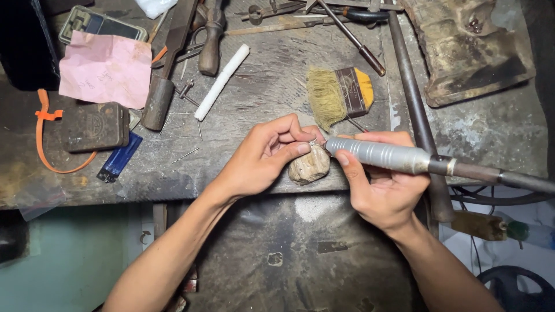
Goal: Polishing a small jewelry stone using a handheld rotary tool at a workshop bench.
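At the bench's near edge, centre of view, left hand (263, 159) pinches a small piece against a pale lump (309, 166). Right hand (378, 188), at 3 o'clock of it, grips a grey handpiece (378, 155), tip meeting the pinch. Brush (338, 95) lies at 12 o'clock, pink paper (106, 68) at 10.

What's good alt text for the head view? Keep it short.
Seen from above, a right hand holds a grey rotary handpiece with its tip at a small piece pinched in the left hand over a tan wooden peg. Behind lie a brush and pink paper.
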